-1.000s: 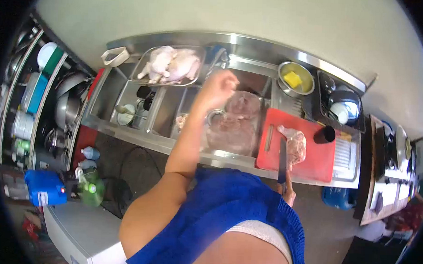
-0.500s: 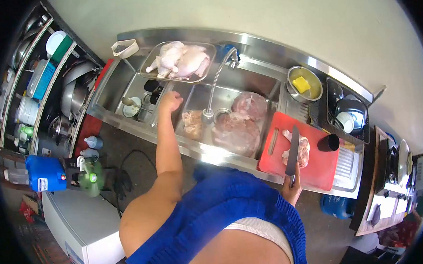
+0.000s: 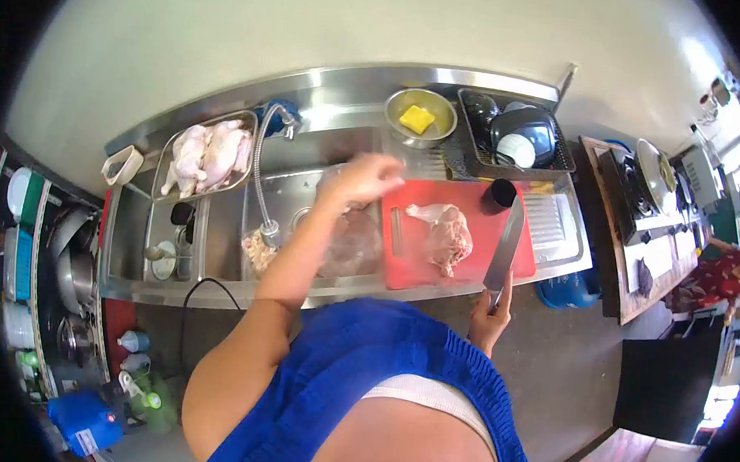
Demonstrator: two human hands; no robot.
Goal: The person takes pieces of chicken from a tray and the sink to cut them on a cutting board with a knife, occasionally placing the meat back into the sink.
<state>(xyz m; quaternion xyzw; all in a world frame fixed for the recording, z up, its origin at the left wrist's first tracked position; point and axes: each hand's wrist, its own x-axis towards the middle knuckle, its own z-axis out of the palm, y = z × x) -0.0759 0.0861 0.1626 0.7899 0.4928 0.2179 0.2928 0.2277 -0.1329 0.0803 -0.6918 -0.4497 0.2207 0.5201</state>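
My right hand point(image 3: 490, 320) grips a large kitchen knife point(image 3: 505, 247) by its handle, at the front edge of the red cutting board point(image 3: 508, 274). The broad blade points up and away over the board's right part. On the board lies a raw chicken leg point(image 3: 450, 239), to the left of the blade and apart from it. My left hand point(image 3: 370, 180), smeared by motion, hovers over the sink at the board's upper left corner. Its fingers look bent, but I cannot make out whether they hold anything. Beneath that arm, plastic bags of meat point(image 3: 351, 245) sit in the basin.
Whole raw chickens point(image 3: 216, 154) lie in a metal tray point(image 3: 173, 191) at the left. The flexible faucet point(image 3: 261, 164) arches over the basin. A metal bowl point(image 3: 399, 133) with a yellow sponge, a dish rack point(image 3: 546, 166) and a black cup point(image 3: 498, 197) stand at the right.
My left hand has swung right from the sink divider towards the board. The knife has moved off the chicken leg to its right. The whole view has turned to the right.
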